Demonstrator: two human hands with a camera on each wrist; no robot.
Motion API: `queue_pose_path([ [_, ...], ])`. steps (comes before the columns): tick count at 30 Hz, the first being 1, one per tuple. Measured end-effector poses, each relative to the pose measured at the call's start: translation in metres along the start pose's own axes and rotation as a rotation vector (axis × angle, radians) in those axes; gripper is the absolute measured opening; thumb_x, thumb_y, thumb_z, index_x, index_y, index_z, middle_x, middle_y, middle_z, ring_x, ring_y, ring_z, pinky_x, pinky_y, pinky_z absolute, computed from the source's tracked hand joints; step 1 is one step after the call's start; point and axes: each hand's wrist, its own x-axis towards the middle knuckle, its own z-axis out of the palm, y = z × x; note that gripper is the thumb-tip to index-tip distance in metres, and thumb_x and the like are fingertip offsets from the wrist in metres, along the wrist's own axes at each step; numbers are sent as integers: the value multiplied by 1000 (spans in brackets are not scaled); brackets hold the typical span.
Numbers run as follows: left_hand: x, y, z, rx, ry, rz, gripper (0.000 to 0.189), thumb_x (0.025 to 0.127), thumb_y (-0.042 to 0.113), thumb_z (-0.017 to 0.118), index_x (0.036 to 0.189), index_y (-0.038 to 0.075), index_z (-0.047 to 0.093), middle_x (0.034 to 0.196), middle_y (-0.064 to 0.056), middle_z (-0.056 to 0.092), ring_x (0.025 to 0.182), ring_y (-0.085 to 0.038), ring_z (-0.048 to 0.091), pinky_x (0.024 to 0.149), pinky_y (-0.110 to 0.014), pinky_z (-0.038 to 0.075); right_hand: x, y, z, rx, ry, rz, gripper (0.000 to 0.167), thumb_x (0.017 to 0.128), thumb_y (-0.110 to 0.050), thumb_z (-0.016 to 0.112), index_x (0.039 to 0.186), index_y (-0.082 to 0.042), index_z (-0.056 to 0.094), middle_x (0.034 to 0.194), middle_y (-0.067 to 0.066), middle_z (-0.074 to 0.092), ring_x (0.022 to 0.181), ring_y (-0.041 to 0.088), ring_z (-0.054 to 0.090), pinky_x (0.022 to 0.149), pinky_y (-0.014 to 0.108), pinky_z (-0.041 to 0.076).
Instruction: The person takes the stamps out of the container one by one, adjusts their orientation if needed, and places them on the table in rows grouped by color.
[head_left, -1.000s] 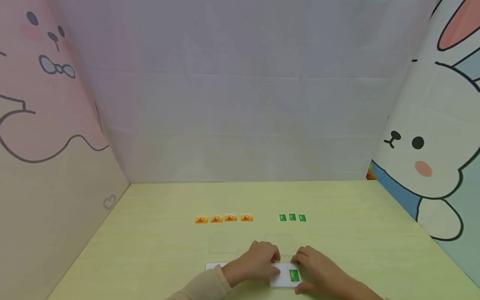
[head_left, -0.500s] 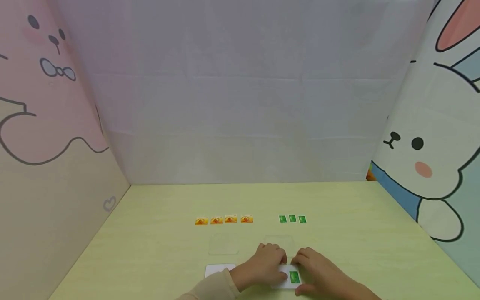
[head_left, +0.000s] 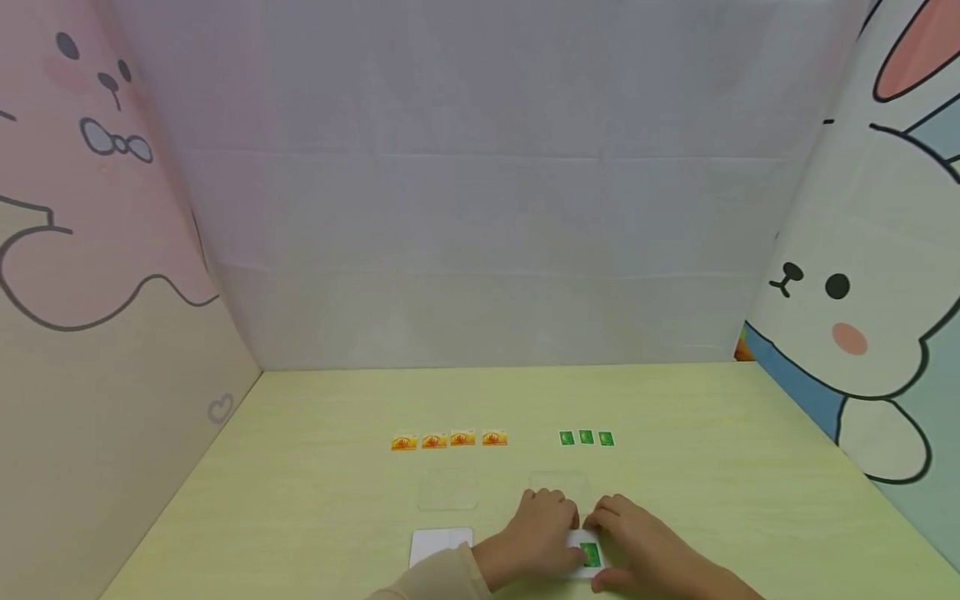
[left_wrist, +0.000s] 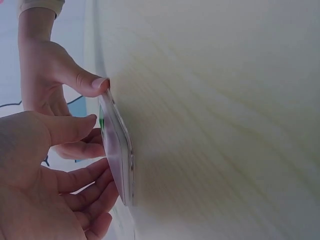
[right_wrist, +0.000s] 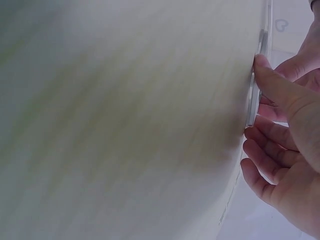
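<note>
A flat white case (head_left: 573, 572) with clear edges, seen edge-on in both wrist views, lies near the table's front edge. It bears a green sticker (head_left: 591, 554) at its right end. My right hand (head_left: 648, 546) holds that end, thumb at the near edge and fingers at the far edge. My left hand (head_left: 536, 533) lies over the left part of the case. Its curled fingertips touch the far edge, and the thumb is at the sticker's left side. Whether that thumb presses down cannot be made out. The left hand hides much of the case.
A second white case (head_left: 438, 542) lies to the left, partly behind the left sleeve (head_left: 450, 575). Two clear plastic rectangles (head_left: 447, 490) lie farther back. Behind them are a row of several orange stickers (head_left: 462, 437) and a row of green stickers (head_left: 587, 437).
My left hand has slid to the right along the case, up to the green sticker. More of the second white case shows now. My right hand has stayed at its end.
</note>
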Motion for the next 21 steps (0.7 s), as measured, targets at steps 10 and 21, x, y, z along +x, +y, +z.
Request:
queue_pose_path([
  [10,2,6,5,85,43,-17,34,81,50,68,83,17,59,78,8,51,73,-9,42,73,-25,31,1,1,0,43,-2,2,57,73,-61,72,106,-15,66,102,-12,58,89,-1,49,82,26,50],
  [21,3,9,6,86,62,-58,33,80,48,72,81,17,59,76,7,51,73,-9,43,73,-27,33,0,2,0,46,14,-23,57,73,-62,71,106,-16,66,102,-13,58,90,-1,49,83,26,50],
])
